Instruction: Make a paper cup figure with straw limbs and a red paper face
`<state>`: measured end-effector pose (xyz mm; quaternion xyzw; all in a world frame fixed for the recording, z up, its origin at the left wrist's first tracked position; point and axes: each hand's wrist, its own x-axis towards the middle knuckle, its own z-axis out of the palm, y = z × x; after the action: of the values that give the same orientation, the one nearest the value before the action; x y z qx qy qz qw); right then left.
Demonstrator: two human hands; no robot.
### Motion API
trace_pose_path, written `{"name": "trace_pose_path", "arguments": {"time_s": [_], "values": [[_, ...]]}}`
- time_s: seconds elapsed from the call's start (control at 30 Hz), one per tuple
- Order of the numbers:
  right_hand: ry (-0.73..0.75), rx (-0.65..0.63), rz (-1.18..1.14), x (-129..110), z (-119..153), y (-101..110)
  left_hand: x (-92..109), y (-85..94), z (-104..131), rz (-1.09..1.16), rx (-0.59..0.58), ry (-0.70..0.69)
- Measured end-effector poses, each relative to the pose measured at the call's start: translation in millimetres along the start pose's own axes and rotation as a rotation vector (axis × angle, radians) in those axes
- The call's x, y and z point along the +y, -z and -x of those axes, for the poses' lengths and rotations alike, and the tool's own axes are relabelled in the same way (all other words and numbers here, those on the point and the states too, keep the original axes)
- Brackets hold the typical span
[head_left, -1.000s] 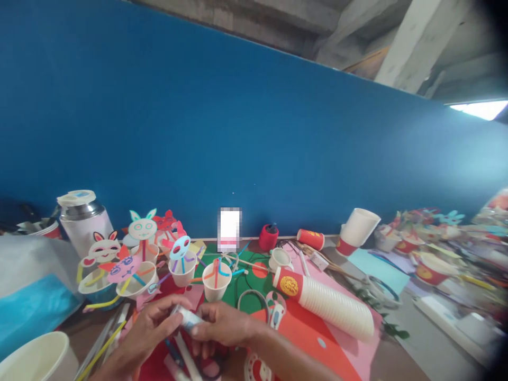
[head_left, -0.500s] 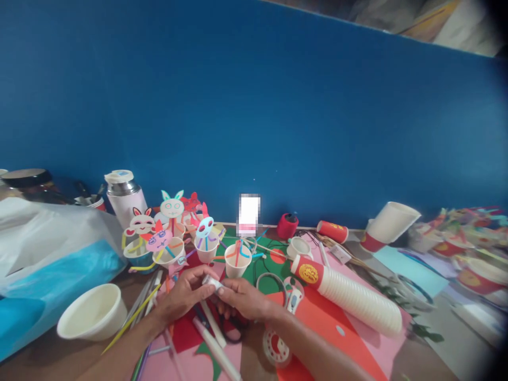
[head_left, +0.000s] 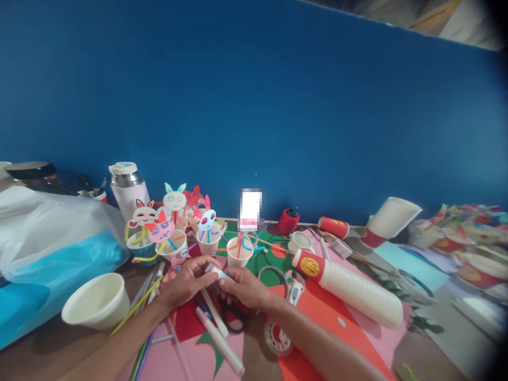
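Note:
Both hands meet at the middle of the table around a small white tube-like piece (head_left: 216,272), its exact kind hard to make out. My left hand (head_left: 191,280) pinches its left end, fingers curled. At the other end, the thumb and fingers of my right hand (head_left: 246,287) close on it. Just beyond stands a paper cup (head_left: 239,252) with orange and blue strips rising from it. Below the hands lie a thick white marker (head_left: 220,341) with a pink end and a second white stick (head_left: 215,315). Dark scissor-like handles (head_left: 234,324) are partly hidden beneath.
Paper cups with animal-face figures (head_left: 174,200) stand at back left, near a white bowl (head_left: 95,301) and a flask (head_left: 129,188). A long stack of paper cups (head_left: 353,288) lies at right, by tape rolls (head_left: 278,337). A blue wall (head_left: 254,106) rises behind.
The view has shifted slightly, so the table things sit a little higher and to the right. More of the white piece shows between my hands, which keep hold of it.

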<state>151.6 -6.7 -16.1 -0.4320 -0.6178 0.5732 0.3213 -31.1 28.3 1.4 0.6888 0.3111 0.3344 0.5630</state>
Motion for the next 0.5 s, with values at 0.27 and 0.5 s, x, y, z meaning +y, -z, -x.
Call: {"name": "trace_pose_path", "arguments": {"time_s": [0.27,0.5], "values": [[0.03,0.043,0.042,6.6,-2.5,-2.3,-5.3,2.1,-0.6,-0.039,0.008,0.018],[0.095,0.088,0.058,1.6,0.4,-6.1,-4.2,1.4,-0.3,-0.107,0.03,0.045]]}}
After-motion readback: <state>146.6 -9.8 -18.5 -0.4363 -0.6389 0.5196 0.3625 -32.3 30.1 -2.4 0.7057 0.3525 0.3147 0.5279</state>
